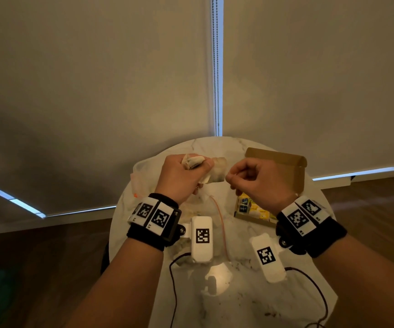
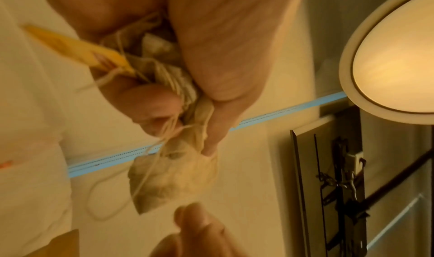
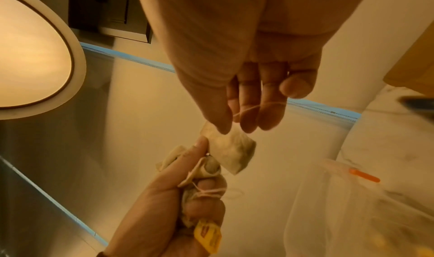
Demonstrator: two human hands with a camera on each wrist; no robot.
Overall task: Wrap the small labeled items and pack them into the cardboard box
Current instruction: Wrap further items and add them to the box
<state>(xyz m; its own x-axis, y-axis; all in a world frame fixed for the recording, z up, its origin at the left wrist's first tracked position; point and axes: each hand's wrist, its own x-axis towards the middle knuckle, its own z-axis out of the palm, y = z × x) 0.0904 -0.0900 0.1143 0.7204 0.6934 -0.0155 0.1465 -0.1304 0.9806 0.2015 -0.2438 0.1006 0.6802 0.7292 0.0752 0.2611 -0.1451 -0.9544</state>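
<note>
My left hand [image 1: 181, 176] grips a bunch of beige tea bags [image 1: 193, 162] above the table, and a yellow paper tag [image 3: 207, 237] sticks out of the fist. One tea bag [image 3: 231, 149] hangs free from the bunch between my two hands. My right hand [image 1: 250, 176] has its fingers curled, with its thumb tip on that bag's corner and a thin string [image 3: 258, 107] looped across its fingers. The open cardboard box [image 1: 250, 218] stands under my right wrist, lid up, with yellow and blue packets [image 1: 257, 209] inside.
A round marble table [image 1: 238, 292] carries everything. A clear plastic bag with an orange slider [image 3: 364, 175] lies at the far left of the table. A loose orange thread [image 1: 219, 223] runs down its middle. Black cables trail off the front edge.
</note>
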